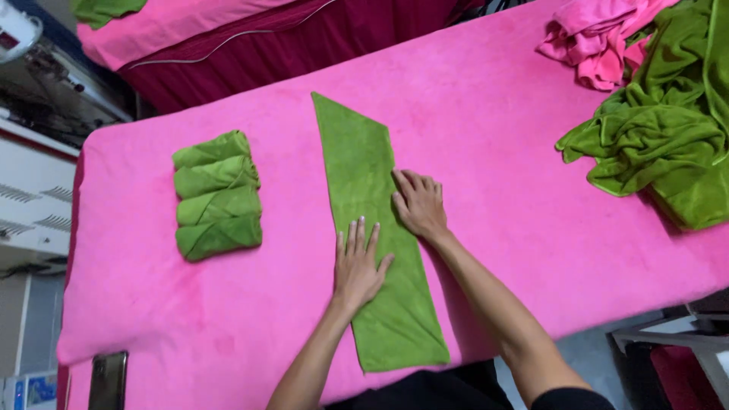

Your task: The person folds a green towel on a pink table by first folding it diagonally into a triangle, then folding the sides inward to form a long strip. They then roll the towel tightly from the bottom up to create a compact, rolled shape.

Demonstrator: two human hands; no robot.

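A green towel [355, 163], folded into a long narrow strip with a slanted far end, lies lengthwise on the pink-covered table [486, 114]. My left hand [358, 266] rests flat on the strip's near half, fingers spread. My right hand [418, 203] lies flat on the strip's right edge, just beyond the left hand. Neither hand grips anything.
Several rolled green towels [217, 194] sit in a row at the table's left. A heap of loose green towels [668, 129] and pink cloths [600, 38] lies at the far right. A dark phone [108, 380] rests at the near left corner. A white machine [34, 152] stands left of the table.
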